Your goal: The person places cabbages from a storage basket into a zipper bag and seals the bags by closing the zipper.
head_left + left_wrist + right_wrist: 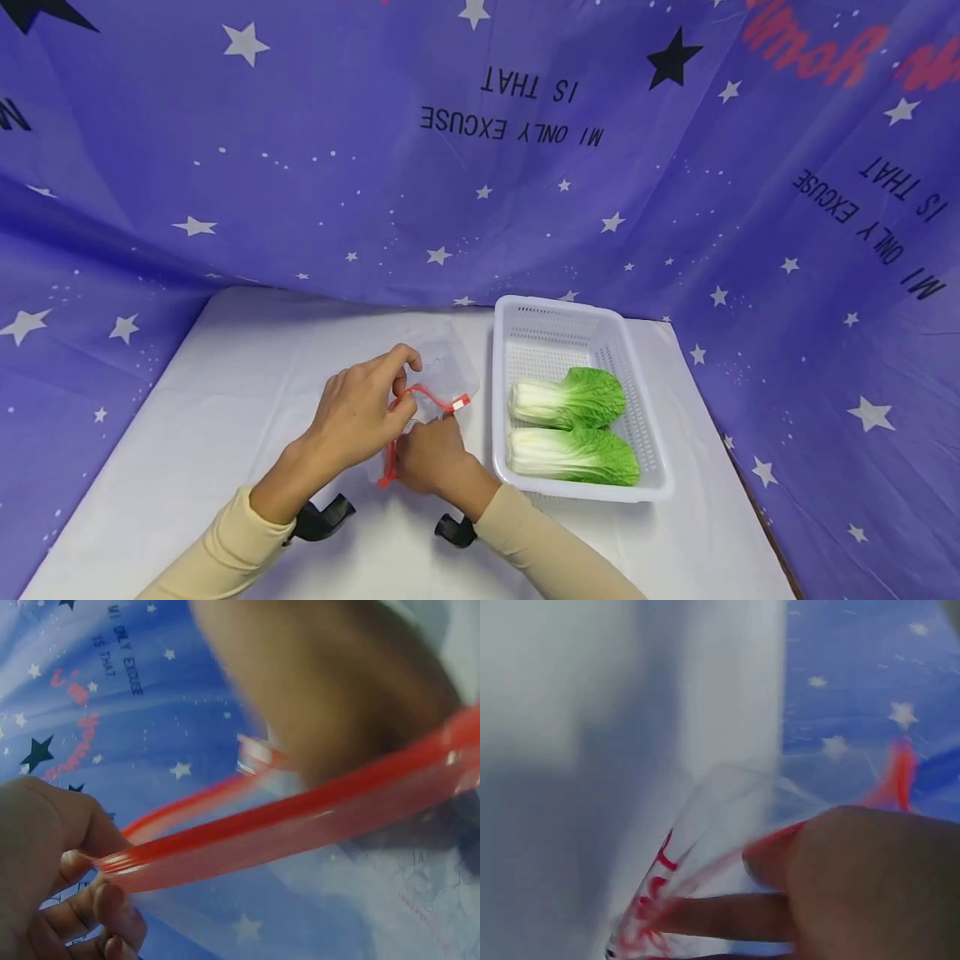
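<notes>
A clear plastic zip bag [442, 362] with a red zip edge lies in front of me, its mouth spread apart. My left hand [360, 412] pinches the red edge [247, 832] between thumb and fingers at the bag's left side. My right hand [431, 454] is at the bag's mouth, between the red edges. In the blurred right wrist view, the fingers [727, 915] of that hand reach straight into the clear plastic. A red slider with a white part [460, 403] sits at the far right end of the zip.
A white perforated plastic basket [656, 450] stands to the right of the hands. Inside it lie two napa cabbages, one farther back [570, 398] and one nearer [573, 457]. A purple star-printed curtain [375, 208] surrounds the white-covered table [202, 400].
</notes>
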A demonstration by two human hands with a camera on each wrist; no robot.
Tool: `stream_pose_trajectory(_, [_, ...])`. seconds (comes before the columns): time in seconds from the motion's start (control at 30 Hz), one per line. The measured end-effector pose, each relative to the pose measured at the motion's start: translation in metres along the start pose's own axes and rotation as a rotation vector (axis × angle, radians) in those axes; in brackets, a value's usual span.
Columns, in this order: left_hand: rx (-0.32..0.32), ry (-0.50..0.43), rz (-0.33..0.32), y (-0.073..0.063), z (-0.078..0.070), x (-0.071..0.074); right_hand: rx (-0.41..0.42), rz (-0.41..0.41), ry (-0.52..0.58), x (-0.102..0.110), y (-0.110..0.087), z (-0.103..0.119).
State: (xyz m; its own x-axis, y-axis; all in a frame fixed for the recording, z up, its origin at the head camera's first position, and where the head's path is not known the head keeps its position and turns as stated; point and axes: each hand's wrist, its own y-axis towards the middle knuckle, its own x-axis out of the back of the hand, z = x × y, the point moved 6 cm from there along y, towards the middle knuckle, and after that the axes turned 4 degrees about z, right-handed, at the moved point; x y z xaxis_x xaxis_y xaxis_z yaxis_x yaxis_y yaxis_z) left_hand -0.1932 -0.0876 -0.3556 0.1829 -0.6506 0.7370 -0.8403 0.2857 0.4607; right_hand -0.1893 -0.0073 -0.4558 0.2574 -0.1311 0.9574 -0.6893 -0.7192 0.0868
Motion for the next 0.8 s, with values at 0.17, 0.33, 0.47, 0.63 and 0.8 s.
stream_pose_trajectory(0.17, [-0.002,0.022,-0.016,-0.001,0.005,0.005,0.052,-0.292,0.071,0.024,0.015,0.005])
stream_pose_trajectory(0.33, [-0.021,0.054,-0.131,0.003,0.017,0.023,-0.023,0.11,0.035,-0.003,0.017,0.007])
stream_pose_trajectory(0.47, [0.027,0.115,-0.283,0.007,0.034,0.042,-0.05,0.361,0.131,-0.009,0.008,0.008])
stream_pose_trajectory(0.63, [0.022,0.114,-0.346,0.005,0.034,0.05,-0.048,0.306,0.363,0.023,0.012,0.004])
stream_pose_trajectory(0.8, [-0.094,0.092,-0.312,0.001,-0.002,0.052,-0.21,0.207,0.499,0.02,0.028,-0.011])
